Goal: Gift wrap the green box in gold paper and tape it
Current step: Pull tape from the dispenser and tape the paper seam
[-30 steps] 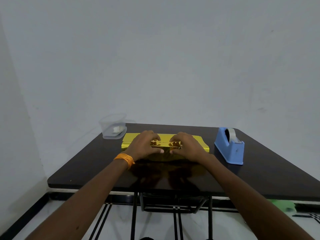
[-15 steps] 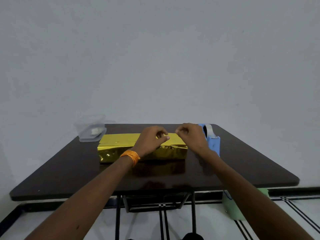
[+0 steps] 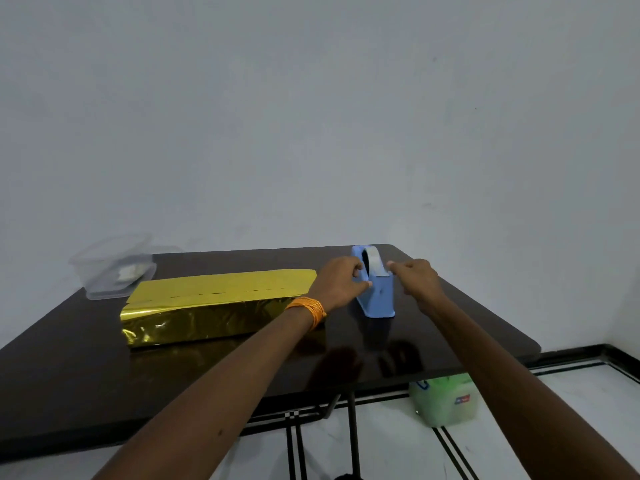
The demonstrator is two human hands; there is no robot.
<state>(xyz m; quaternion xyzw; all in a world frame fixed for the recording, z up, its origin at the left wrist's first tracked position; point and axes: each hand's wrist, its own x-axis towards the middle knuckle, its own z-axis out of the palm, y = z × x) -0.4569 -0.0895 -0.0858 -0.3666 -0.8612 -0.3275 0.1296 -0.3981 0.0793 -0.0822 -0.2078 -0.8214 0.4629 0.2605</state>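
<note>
Tape is the matter in hand: both hands are gathered at the blue tape dispenser (image 3: pixel 379 301), which stands on the dark surface (image 3: pixel 450 341) near the right end of the parcel. The left hand (image 3: pixel 337 280), marked by an orange band (image 3: pixel 308 308) at the wrist, is curled against the dispenser's left side, its fingers (image 3: pixel 365 285) laid on the plastic as if to steady it. The right hand (image 3: pixel 417 277) is brought to the tape at the top with its fingers bent; whether the strip is already pinched cannot be told. The green box is hidden wholly under the gold paper (image 3: pixel 207 306), and the parcel lies lengthwise on the surface to the left, held by neither hand. Since the overlap along its top is pressed down by nothing, it may well spring open, so the strip should be fetched without delay. The dispenser is best held firmly down while the tape is drawn out straight, kept short, and torn downward against the cutter. The sticky side should be kept off the fingers and off itself, then carried across and laid squarely over the seam.
</note>
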